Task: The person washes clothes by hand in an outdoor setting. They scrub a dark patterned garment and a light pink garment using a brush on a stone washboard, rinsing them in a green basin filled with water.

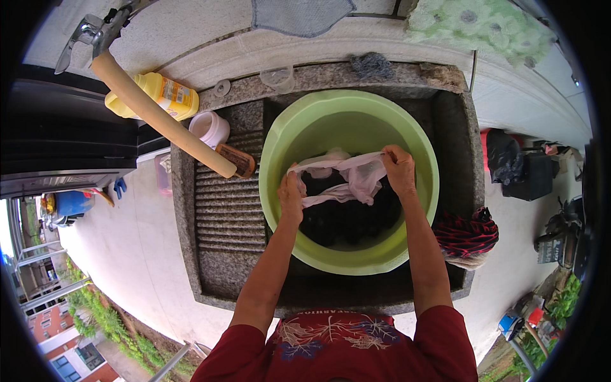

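A round light-green plastic basin (281, 119) stands in a stone sink (456, 129), with water and dark cloth (353, 224) inside. Wet pale pink fabric (358, 176) stretches between my two hands above the dark cloth. My left hand (292, 191) grips its left end near the basin's left side. At the right, my right hand (399, 169) pinches the other end between thumb and fingers. The fabric sags in the middle, and its lower part touches the dark cloth.
Left of the basin is a ribbed stone washboard (229, 205) with a scrubbing brush (241, 162) and a white tub (210, 129). A tan hose (162, 114) hangs from the tap over them. Behind stands a yellow jug (181, 98). Red-and-black cloth (465, 234) lies on the right rim.
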A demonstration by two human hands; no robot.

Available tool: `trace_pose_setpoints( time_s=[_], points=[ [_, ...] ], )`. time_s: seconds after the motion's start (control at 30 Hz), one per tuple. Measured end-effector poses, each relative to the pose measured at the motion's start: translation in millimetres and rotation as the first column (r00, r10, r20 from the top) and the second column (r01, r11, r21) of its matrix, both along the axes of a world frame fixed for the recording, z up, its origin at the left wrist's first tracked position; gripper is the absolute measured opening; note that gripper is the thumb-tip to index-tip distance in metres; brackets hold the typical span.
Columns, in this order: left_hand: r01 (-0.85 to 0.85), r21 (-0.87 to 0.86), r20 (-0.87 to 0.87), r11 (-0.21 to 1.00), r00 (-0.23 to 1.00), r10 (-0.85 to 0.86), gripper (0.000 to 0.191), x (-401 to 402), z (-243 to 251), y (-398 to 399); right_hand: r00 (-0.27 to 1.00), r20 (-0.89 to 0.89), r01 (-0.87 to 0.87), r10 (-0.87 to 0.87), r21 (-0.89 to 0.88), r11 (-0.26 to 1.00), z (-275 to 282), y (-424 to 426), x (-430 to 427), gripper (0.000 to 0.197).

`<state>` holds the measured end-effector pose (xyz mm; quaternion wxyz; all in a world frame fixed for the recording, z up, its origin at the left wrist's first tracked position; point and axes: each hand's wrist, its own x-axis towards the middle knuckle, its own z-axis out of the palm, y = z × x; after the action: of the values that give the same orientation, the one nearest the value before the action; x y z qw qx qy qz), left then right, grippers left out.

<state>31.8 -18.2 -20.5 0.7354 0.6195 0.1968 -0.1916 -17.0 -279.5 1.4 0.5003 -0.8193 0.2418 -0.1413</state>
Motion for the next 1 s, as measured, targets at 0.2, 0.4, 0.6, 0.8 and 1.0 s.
trace_pose_setpoints(
  time_s=[0.2,0.4,0.6,0.8,1.0],
  points=[
    [-0.052,-0.029,-0.009,0.998,0.999,0.052,0.046,-8.2,6.6,-0.7,0.970,0.134,-0.243,0.203,0.586,0.773,75.0,6.6,-32.3,0.008],
    [-0.047,0.017,-0.025,0.999,0.999,0.047,0.038,-2.7,12.7,11.4,0.898,0.331,-0.099,-0.290,0.793,0.602,77.7,-32.9,-50.1,0.011],
    [-0.067,-0.080,-0.081,0.995,0.995,0.060,0.036,-7.0,32.2,7.3,0.862,0.282,0.005,-0.421,0.826,0.564,79.3,-60.8,-41.4,0.007],
    [-0.071,-0.044,-0.337,0.996,0.940,0.053,0.034,-8.1,0.2,13.4,0.951,0.059,0.263,-0.304,0.364,0.893,70.4,-68.4,-20.5,0.010],
    [-0.030,-0.021,-0.442,0.999,0.897,0.018,0.043,-10.7,3.7,9.3,0.990,0.028,-0.108,0.138,-0.480,0.871,23.5,6.7,3.4,0.022]
  ],
)
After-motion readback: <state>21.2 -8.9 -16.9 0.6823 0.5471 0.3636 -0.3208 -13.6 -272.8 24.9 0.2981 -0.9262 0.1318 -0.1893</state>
